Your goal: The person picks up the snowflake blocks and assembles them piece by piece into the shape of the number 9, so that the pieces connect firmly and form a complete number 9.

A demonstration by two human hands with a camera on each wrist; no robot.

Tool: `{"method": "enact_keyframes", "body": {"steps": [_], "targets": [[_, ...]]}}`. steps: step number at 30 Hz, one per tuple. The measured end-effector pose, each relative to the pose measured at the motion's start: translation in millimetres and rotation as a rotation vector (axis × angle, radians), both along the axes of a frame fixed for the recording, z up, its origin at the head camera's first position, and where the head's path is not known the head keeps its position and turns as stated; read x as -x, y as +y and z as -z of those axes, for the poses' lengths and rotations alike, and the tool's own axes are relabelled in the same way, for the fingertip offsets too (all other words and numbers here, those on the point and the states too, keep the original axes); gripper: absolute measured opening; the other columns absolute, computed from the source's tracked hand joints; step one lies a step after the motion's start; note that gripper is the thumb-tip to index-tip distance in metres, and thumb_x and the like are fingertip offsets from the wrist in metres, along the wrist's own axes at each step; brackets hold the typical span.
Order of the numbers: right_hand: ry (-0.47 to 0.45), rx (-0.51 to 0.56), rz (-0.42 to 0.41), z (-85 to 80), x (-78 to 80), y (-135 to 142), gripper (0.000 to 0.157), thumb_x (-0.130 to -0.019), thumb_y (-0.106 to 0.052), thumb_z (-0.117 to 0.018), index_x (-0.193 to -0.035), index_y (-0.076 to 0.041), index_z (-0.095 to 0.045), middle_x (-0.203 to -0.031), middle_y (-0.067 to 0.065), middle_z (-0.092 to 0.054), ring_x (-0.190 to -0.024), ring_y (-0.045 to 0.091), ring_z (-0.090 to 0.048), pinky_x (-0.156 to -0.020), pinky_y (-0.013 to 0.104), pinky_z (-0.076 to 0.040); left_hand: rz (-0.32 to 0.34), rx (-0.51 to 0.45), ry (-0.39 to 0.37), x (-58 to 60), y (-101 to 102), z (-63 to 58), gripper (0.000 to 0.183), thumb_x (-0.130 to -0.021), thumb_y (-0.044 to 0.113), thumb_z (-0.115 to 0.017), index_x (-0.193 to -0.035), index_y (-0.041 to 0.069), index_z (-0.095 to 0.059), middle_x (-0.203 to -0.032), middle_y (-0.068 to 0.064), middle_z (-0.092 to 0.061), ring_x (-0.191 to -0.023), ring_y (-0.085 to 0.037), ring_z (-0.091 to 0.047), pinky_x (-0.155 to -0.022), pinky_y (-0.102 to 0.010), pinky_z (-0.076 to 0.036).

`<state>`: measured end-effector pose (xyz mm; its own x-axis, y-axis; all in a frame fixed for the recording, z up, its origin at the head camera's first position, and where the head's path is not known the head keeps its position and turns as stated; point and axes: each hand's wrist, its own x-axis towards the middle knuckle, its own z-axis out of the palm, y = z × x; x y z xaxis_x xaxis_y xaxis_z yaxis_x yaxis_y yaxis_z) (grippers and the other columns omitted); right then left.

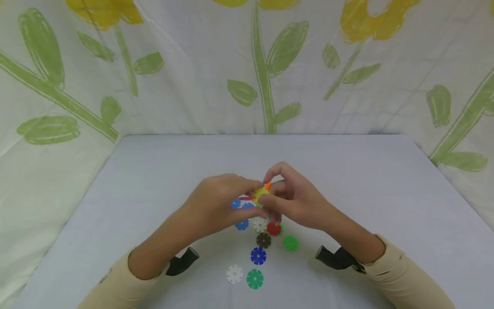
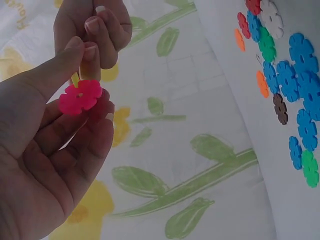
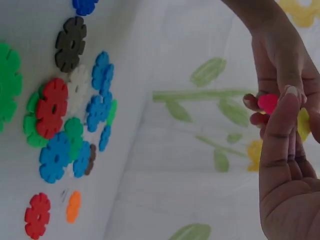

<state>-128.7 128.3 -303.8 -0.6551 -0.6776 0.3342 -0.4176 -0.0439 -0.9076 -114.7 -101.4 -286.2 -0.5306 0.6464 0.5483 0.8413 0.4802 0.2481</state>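
Both hands meet above the table around a small cluster of notched, flower-shaped plastic discs. My left hand holds a pink disc between thumb and fingers, its flat face showing in the left wrist view. From the other side my right hand pinches a yellow disc, the thumb lying over its face. The yellow disc shows edge-on in the right wrist view, close to the pink one. A bit of orange peeks out by the right fingers; the rest of it is hidden.
Loose discs lie on the white table below the hands: a brown one, a dark blue one, a red one, a white one and several green and light blue ones. A flower-print curtain hangs behind.
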Motion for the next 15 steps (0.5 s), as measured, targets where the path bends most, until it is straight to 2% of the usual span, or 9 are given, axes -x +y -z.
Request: {"method": "enact_keyframes", "body": {"steps": [4, 7, 11, 15], "targets": [[0.036, -0.039, -0.040, 2.0, 5.5, 3.4, 0.006, -0.107, -0.007, -0.045, -0.109, -0.001, -0.046, -0.074, 0.011, -0.064, -0.056, 0.026, -0.060, -0.052, 0.038, -0.055, -0.021, -0.007, -0.025, 0.2, -2.2, -2.1, 0.044, -0.077, 0.027, -0.090, -0.113, 0.007, -0.074, -0.102, -0.002, -0.075, -0.090, -0.014, -0.070, -0.077, -0.022, -0.056], [0.066, -0.213, -0.046, 5.6, 10.6, 6.7, 0.014, -0.108, -0.010, -0.041, -0.100, -0.006, -0.053, -0.073, 0.005, -0.062, -0.058, 0.022, -0.058, -0.053, 0.034, -0.053, -0.023, -0.020, -0.047, 1.6, -4.6, -2.8, 0.044, -0.078, 0.023, -0.089, -0.115, 0.007, -0.073, -0.106, -0.002, -0.074, -0.095, -0.014, -0.070, -0.082, -0.023, -0.055], [0.124, -0.520, -0.124, 17.6, 16.5, 5.9, 0.013, -0.105, -0.012, -0.051, -0.099, -0.012, -0.063, -0.072, -0.006, -0.056, -0.062, 0.010, -0.053, -0.060, 0.027, -0.049, -0.013, -0.033, -0.064, 4.4, -6.9, -1.0, 0.045, -0.077, 0.020, -0.089, -0.116, 0.007, -0.072, -0.107, -0.002, -0.073, -0.094, -0.012, -0.068, -0.083, -0.023, -0.055], [0.143, -0.731, -0.259, 31.3, 14.2, -1.1, 0.009, -0.099, -0.016, -0.065, -0.108, -0.018, -0.069, -0.075, -0.013, -0.060, -0.066, 0.004, -0.053, -0.066, 0.024, -0.050, -0.029, -0.026, -0.089, 6.0, -7.9, 0.3, 0.046, -0.077, 0.021, -0.089, -0.118, 0.008, -0.072, -0.108, -0.001, -0.073, -0.094, -0.011, -0.068, -0.084, -0.024, -0.055]]}}
